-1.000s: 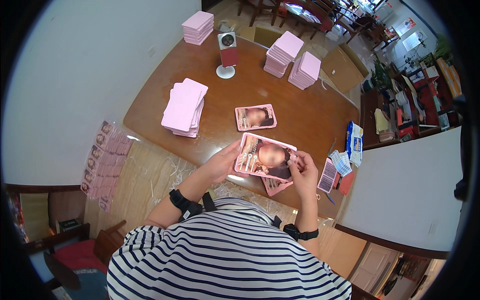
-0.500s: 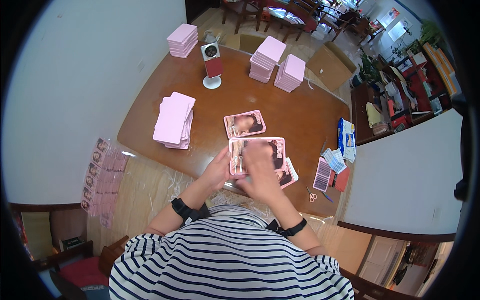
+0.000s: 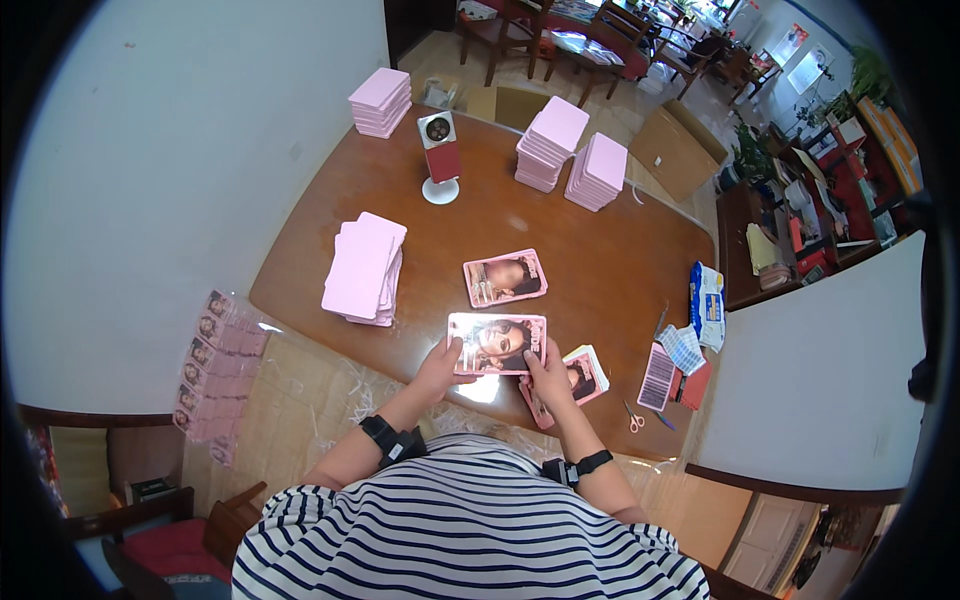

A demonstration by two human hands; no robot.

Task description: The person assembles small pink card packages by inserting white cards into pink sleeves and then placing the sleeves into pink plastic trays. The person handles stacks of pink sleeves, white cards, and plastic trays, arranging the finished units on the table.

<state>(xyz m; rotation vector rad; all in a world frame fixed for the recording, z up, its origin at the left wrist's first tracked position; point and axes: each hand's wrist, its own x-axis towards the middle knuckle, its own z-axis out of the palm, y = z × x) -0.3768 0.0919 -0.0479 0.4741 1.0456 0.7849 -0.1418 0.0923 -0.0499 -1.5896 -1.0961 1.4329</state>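
A flat pink-edged case [image 3: 497, 342] with a printed portrait on its front is held up by its two sides, tilted toward me. My left hand [image 3: 440, 368] closes on its left edge, thumb on the front. My right hand [image 3: 549, 374] grips the right edge in the same way. Just beyond it, a similar portrait case [image 3: 506, 278] lies on the table. More portrait cases [image 3: 583, 374] lie beside and partly under my right hand, with white-edged sheets at their side.
The brown table [image 3: 440, 245] bears a loose stack of pink cases [image 3: 362, 268] at left and more pink stacks [image 3: 553, 130] at the back. A camera-like device [image 3: 440, 160] stands between them. On the right are scissors [image 3: 634, 416], a lash tray [image 3: 656, 375] and a wipes pack [image 3: 707, 305].
My right hand has moved from over the case's front to its right edge. The case is now tilted up between both hands. The whole view has shifted slightly.
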